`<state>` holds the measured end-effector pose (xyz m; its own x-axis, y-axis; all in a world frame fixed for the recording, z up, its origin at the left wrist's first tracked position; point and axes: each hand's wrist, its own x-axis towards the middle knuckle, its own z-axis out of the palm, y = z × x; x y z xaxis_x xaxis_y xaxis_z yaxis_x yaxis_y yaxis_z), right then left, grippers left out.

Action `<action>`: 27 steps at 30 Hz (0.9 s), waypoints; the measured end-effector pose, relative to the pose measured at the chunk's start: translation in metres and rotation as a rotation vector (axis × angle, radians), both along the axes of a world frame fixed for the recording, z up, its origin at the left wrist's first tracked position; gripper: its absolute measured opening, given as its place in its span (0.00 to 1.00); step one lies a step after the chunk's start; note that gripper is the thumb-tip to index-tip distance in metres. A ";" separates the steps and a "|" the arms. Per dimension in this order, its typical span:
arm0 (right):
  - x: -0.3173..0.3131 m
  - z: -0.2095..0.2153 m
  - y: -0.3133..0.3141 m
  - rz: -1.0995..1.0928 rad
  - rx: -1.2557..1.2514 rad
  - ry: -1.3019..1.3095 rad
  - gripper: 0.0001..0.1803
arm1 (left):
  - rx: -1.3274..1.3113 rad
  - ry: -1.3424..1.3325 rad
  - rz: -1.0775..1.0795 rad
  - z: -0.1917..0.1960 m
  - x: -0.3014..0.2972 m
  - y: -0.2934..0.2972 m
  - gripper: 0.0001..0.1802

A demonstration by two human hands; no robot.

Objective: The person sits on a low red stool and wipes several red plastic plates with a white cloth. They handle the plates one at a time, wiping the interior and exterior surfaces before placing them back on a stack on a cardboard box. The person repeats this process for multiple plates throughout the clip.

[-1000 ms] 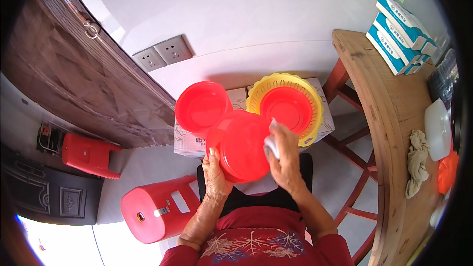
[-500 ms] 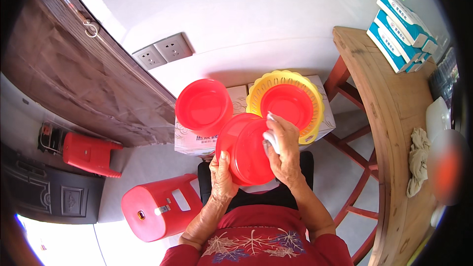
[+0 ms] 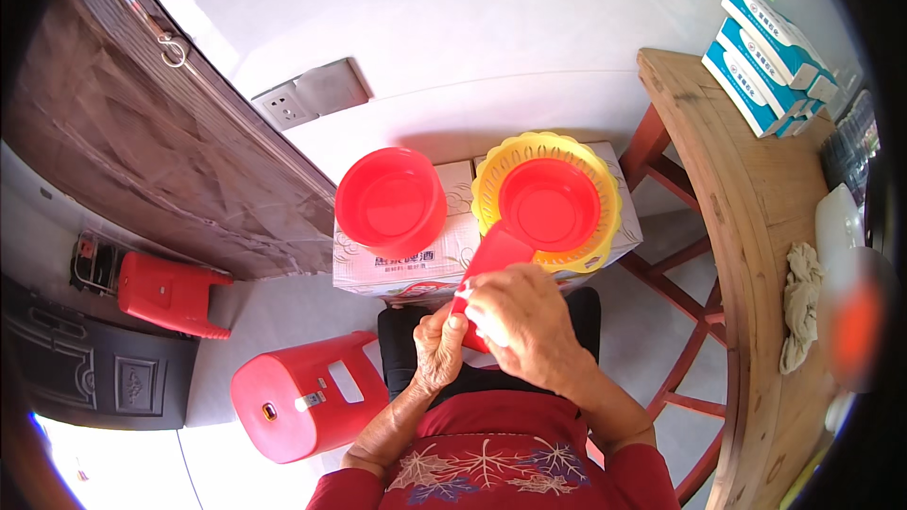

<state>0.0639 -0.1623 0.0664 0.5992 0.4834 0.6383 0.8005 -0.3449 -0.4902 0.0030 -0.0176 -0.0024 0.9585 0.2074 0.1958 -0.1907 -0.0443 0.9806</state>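
Note:
Above my lap, my left hand (image 3: 438, 349) grips a red plastic basin (image 3: 503, 247) by its rim. The basin is turned almost edge-on, so only a narrow part shows. My right hand (image 3: 534, 321) lies over it, pressing a white cloth (image 3: 484, 331) to the rim near my left thumb; most of the cloth is hidden by the fingers. Beyond my hands, another red basin (image 3: 389, 203) sits at the left. To its right, a third red basin (image 3: 548, 203) rests inside a yellow slotted basket (image 3: 489, 170) with a scalloped rim.
The basins and basket stand on cardboard boxes (image 3: 416, 266) by the wall. A red stool (image 3: 274, 411) lies on its side at left, near another red stool (image 3: 170, 293). A wooden table (image 3: 746, 217) at right bears tissue packs (image 3: 765, 66) and a crumpled cloth (image 3: 801, 307).
The held basin has been tipped from showing its round face to nearly edge-on. My right hand with the cloth has moved left and down, close to my left hand.

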 end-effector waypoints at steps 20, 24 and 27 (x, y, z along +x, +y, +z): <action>-0.018 -0.005 -0.003 0.066 0.014 -0.027 0.13 | -0.020 -0.118 -0.045 -0.009 0.001 -0.001 0.21; 0.003 -0.010 -0.017 0.114 0.112 0.062 0.15 | 0.107 -0.089 -0.115 0.002 -0.001 0.003 0.21; 0.026 -0.004 -0.033 0.153 0.197 0.284 0.14 | 0.088 -0.168 -0.192 0.003 -0.003 0.004 0.23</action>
<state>0.0899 -0.1950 0.0629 0.6962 0.4657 0.5464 0.6578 -0.1090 -0.7453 0.0003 -0.0140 0.0006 0.9313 0.0000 0.3644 -0.3633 -0.0751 0.9286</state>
